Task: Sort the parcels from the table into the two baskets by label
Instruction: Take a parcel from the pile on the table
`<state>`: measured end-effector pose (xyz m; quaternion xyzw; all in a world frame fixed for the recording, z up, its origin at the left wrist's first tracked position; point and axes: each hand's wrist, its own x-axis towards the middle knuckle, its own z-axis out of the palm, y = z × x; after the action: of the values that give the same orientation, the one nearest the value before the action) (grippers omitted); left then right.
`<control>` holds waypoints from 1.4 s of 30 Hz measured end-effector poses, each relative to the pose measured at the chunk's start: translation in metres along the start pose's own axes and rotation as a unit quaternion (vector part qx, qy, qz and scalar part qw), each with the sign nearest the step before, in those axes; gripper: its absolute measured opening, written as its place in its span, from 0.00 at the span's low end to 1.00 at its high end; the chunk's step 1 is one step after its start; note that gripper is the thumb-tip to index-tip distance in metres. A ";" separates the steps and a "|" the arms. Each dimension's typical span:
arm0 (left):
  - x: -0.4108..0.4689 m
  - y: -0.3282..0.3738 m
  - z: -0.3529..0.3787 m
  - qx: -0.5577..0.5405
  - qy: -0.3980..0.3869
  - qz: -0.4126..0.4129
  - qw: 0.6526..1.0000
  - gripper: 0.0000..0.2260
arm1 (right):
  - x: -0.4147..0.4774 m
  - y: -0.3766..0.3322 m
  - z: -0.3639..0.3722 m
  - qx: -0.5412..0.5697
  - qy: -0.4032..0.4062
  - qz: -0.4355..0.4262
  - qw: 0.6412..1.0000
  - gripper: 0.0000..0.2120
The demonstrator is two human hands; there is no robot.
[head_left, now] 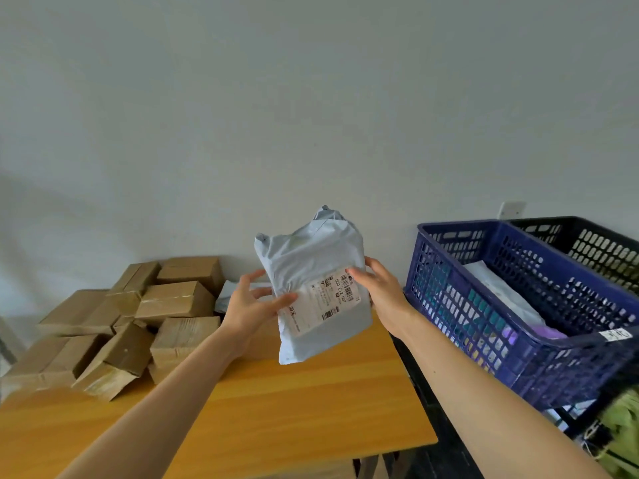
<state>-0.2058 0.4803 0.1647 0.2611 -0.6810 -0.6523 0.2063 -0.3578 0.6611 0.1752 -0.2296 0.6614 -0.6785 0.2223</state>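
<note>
A pale grey poly-mailer parcel [311, 264] with a white shipping label facing me is held upright above the wooden table [294, 409]. My left hand [252, 302] grips its left edge, thumb on the label side. My right hand [380, 292] grips the right edge, thumb on the label's barcode. To the right stands a blue basket [518, 350] holding a white parcel and a purple one. Behind it is a black basket [594, 247]; its contents are hidden.
A pile of several brown cardboard boxes [138, 312] covers the table's left and back. Another pale mailer [224, 295] lies behind my left hand by the wall. The baskets rest on a dark rack right of the table. Green material [622, 433] sits lower right.
</note>
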 end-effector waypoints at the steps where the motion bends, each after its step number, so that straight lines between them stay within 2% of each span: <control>1: 0.000 -0.002 -0.004 -0.007 -0.020 -0.007 1.000 0.33 | -0.002 0.002 0.003 -0.001 -0.001 0.000 1.000 0.20; 4: -0.004 -0.009 -0.011 -0.039 -0.039 -0.021 0.998 0.26 | -0.008 0.009 0.015 -0.024 0.012 0.002 1.000 0.21; 9: -0.006 -0.023 -0.019 -0.146 0.016 -0.053 0.988 0.22 | -0.023 0.031 0.028 -0.067 0.079 0.028 0.994 0.41; 13: -0.003 -0.032 -0.025 -0.236 0.034 -0.085 0.967 0.24 | -0.033 0.045 0.042 -0.011 0.116 0.080 0.990 0.47; 15: -0.003 -0.036 -0.026 -0.243 0.029 -0.091 0.965 0.24 | -0.035 0.048 0.049 0.069 0.086 0.101 0.989 0.43; 17: -0.005 -0.038 -0.026 -0.236 0.022 -0.099 0.966 0.24 | -0.037 0.049 0.057 0.138 0.043 0.096 0.985 0.33; 19: -0.007 -0.039 -0.027 -0.240 0.005 -0.106 0.965 0.23 | -0.038 0.047 0.063 0.173 0.029 0.082 0.981 0.30; 25: -0.012 -0.041 -0.044 -0.220 -0.025 -0.115 0.968 0.24 | -0.040 0.043 0.070 0.207 0.037 0.064 0.976 0.32; 29: -0.014 -0.035 -0.060 -0.214 0.000 -0.090 0.973 0.33 | -0.041 0.041 0.069 0.201 0.037 0.060 0.977 0.32; 32: -0.017 -0.025 -0.075 -0.115 0.080 -0.046 0.989 0.46 | -0.045 0.038 0.061 0.181 0.032 0.062 0.981 0.31; 34: -0.019 -0.016 -0.084 0.011 0.116 0.003 0.993 0.43 | -0.048 0.036 0.055 0.168 0.025 0.062 0.984 0.29; 36: -0.016 -0.011 -0.091 0.096 0.083 0.043 0.991 0.35 | -0.050 0.036 0.050 0.161 0.025 0.065 0.984 0.28; 39: -0.013 -0.003 -0.094 0.160 -0.031 0.035 0.986 0.24 | -0.052 0.037 0.046 0.156 0.030 0.067 0.985 0.29; 42: -0.011 0.000 -0.091 0.171 -0.066 0.022 0.983 0.22 | -0.053 0.035 0.043 0.141 0.028 0.064 0.988 0.29</control>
<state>-0.1403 0.4162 0.1708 0.2339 -0.8002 -0.5374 0.1274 -0.2895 0.6576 0.1397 -0.1343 0.5783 -0.7555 0.2771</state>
